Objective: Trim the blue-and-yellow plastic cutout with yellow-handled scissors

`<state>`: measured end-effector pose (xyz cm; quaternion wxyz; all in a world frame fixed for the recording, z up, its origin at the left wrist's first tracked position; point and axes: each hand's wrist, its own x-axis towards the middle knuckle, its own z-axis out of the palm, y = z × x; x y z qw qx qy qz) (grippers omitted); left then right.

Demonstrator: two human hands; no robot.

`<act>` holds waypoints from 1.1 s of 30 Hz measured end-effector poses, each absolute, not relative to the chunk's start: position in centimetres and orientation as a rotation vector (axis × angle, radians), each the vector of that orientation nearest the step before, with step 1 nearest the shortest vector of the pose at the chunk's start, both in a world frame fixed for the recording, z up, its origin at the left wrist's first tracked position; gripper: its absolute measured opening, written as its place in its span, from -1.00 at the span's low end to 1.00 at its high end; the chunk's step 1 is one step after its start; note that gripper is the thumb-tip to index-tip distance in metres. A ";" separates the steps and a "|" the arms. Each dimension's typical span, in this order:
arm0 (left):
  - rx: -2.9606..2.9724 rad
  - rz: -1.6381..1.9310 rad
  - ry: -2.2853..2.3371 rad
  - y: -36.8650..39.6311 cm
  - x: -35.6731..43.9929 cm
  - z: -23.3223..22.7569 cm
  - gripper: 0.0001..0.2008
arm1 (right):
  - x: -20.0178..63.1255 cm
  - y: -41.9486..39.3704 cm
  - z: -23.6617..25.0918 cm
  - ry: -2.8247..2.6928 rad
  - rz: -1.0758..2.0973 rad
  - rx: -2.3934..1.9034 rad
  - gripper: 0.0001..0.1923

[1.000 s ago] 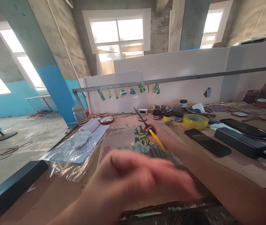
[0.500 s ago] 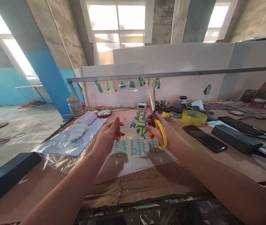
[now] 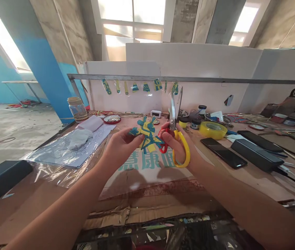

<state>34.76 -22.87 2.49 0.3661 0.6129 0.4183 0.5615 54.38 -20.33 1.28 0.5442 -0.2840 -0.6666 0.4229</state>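
Note:
A blue-and-yellow cut-out figure is pinched at its left side by my left hand, thumb on the near face. My right hand is closed around scissors with one red and one yellow handle loop. The scissor blades point up and stand slightly apart, clear of the cut-out. Whether the right fingers also touch the cut-out's right edge I cannot tell. Beneath both hands lies a pale sheet with large teal characters.
Several blue-and-yellow pieces hang from a metal rail. Clear tape, a phone and a black box are on the right. A plastic-covered drawing, white wad and glass jar are on the left.
My left hand, free half a second ago, has closed on the cut-out, which was by the right hand. The cut-out has shifted left and turned. The scissors have tilted right, and the view has shifted.

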 end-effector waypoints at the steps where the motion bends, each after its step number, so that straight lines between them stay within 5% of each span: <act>1: 1.588 1.429 1.074 -22.8 34.6 2.5 -0.76 | 54.5 -20.2 1.4 -1.593 1.023 -0.667 -0.58; 20: 1.684 1.271 1.236 -23.6 34.7 2.0 -0.54 | 53.8 -21.7 0.9 -1.590 1.138 -0.558 -0.61; 33: 1.661 1.341 1.234 -23.3 34.5 2.8 -0.65 | 54.6 -23.0 3.7 -1.702 1.114 -0.727 -0.74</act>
